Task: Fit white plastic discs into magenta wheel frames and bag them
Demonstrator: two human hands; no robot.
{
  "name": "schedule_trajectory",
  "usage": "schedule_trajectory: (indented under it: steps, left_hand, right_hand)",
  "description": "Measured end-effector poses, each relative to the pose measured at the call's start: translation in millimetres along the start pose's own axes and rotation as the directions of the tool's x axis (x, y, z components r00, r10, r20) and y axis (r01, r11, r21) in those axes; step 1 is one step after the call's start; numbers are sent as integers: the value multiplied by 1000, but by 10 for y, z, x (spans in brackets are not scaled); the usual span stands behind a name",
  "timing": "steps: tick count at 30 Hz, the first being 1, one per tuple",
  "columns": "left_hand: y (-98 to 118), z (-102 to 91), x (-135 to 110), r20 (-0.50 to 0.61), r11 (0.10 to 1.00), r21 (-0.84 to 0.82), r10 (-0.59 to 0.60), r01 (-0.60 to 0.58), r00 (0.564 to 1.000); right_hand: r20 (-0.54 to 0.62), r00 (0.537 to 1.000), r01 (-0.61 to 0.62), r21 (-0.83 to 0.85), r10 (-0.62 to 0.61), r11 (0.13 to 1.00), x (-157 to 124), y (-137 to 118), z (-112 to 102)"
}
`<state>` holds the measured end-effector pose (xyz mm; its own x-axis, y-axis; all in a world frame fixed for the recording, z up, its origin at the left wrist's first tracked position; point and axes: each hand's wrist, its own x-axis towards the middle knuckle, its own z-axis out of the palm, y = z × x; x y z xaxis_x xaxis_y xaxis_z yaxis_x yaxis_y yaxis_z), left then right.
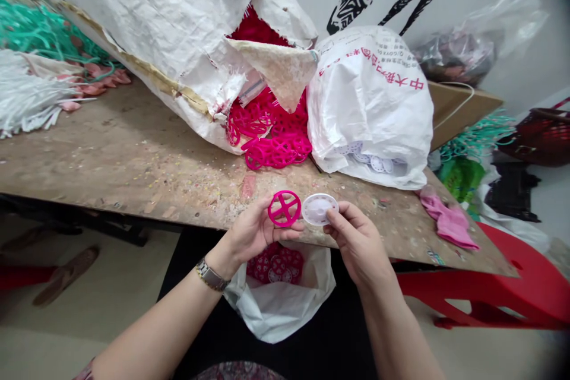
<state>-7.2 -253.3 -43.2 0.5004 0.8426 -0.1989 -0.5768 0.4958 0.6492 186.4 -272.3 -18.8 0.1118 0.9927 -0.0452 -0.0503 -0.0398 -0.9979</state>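
Right now, the left hand (253, 234) pinches a pink plastic wheel (285, 208), and the right hand (356, 243) pinches a white plastic disc (319, 209) just beside it. Under the hands, a white bag (285, 314) holds more pink wheels (274, 264). Past the hands, the wooden bench (133, 154) carries a torn sack (169, 29).

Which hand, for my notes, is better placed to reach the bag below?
Left hand, probably: it holds a pink plastic wheel nearly over the white bag; the right hand sits further aside.
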Motion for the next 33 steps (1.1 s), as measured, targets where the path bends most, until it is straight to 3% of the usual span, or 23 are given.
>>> schedule_trajectory:
  steps: [11, 17, 21, 24, 27, 30, 33]
  left_hand:
    - [-108, 29, -12, 56, 1000, 24, -1, 0, 998]
    - [-146, 28, -6, 90, 999, 40, -20, 17, 996]
    - [-144, 9, -22, 43, 972, 233, -24, 14, 999]
    - [-91, 2, -62, 31, 853, 510, 111, -111, 993]
    - [-2, 32, -108, 158, 567, 773, 260, -283, 953]
    - [38, 79, -122, 278, 325, 875, 272, -360, 921]
    - [-35, 96, -92, 275, 267, 896, 294, -355, 915]
  right_hand:
    - [32, 987, 159, -350, -158, 923, -126, 135, 188]
    - [128, 984, 150, -245, -122, 958, -142, 152, 192]
    - [105, 992, 80, -138, -66, 987, -153, 160, 181]
    - [77, 995, 73, -111, -65, 991, -162, 174, 168]
    - [67, 996, 71, -125, -63, 990, -182, 180, 161]
    - [65, 994, 95, -171, -84, 981, -215, 177, 162]
    - [27, 988, 154, -257, -152, 954, -250, 177, 163]
